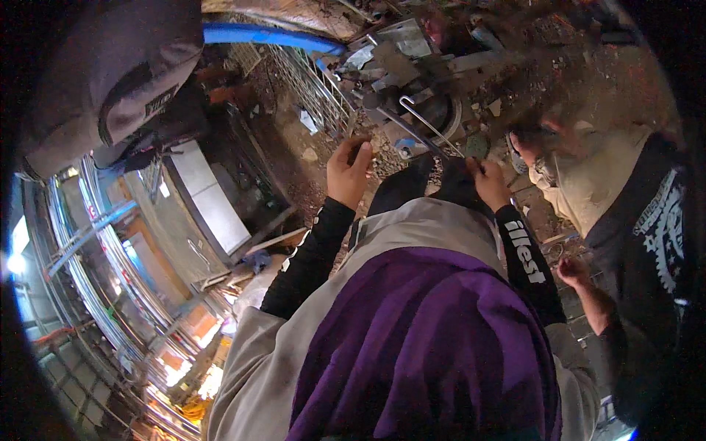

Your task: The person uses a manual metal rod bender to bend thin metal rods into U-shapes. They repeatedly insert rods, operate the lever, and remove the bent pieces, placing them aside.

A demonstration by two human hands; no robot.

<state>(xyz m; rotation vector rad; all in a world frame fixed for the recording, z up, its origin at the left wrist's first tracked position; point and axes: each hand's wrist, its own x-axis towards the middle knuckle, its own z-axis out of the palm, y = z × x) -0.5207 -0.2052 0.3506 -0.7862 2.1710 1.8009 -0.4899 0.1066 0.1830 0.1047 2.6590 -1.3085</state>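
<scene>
My left hand [351, 173] hangs in front of my left knee, loosely curled, with a gap between thumb and fingers and nothing visible in it. My right hand [488, 183] is closed by my right knee. A dark long-handled tool [413, 132] with a thick end runs back toward that fist; its near end is hidden by the fist. Beside the tool lies a thin, light metal rod [430, 126] with a hooked far end. Whether my fingers touch the rod too, I cannot tell. Under these is a round dark metal piece [443, 112] on the ground.
At right, another person [625, 191] reaches toward the ground. A person in dark clothing [110, 81] stands close at upper left. Metal grating [312, 87], a blue bar [272, 35] and scrap lie ahead. Long metal bars [103, 250] and pale panels [209, 192] are at left.
</scene>
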